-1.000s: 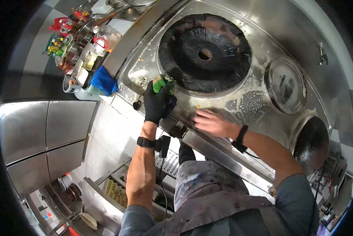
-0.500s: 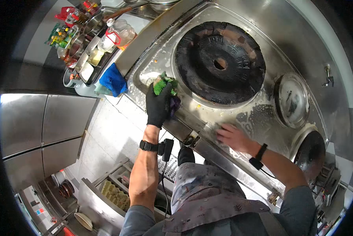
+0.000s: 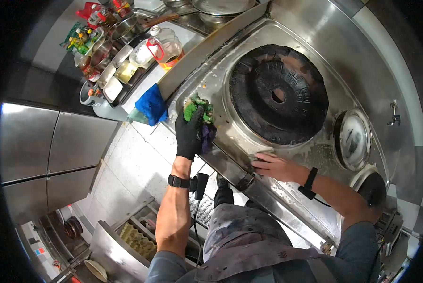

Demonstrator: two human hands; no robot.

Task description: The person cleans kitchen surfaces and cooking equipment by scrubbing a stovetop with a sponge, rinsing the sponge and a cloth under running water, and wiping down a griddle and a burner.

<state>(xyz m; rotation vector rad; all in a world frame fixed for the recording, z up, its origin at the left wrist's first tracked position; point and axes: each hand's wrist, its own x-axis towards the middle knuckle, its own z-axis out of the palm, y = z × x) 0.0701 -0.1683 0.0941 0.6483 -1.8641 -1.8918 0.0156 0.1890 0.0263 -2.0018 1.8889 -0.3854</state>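
My left hand [image 3: 190, 134], in a black glove, is closed over a bunched green scouring pad [image 3: 190, 111] at the near left corner of the steel stove top [image 3: 223, 111]. Purple cloth [image 3: 208, 133] shows beside its fingers, partly hidden. My bare right hand [image 3: 280, 167] lies low on the stove near its front edge. Its fingers press on a small pale thing [image 3: 263, 152], mostly covered, whose kind I cannot make out. Beyond both hands sits a large blackened burner ring [image 3: 278, 94] with a hole in its middle. Wet, soapy streaks mark the steel around it.
A round metal lid [image 3: 355, 140] and a dark wok [image 3: 372, 188] are at the right. Left of the stove are a blue cloth [image 3: 151, 104], an oil jug [image 3: 166, 47] and seasoning containers [image 3: 125, 71]. Below, an open drawer [image 3: 121, 245] holds egg trays. A tap [image 3: 394, 115] is on the back wall.
The view has shifted, so the stove appears farther right and lower. My right hand has moved left across the steel, toward the burner's near side. My left hand keeps its hold on the green pad.
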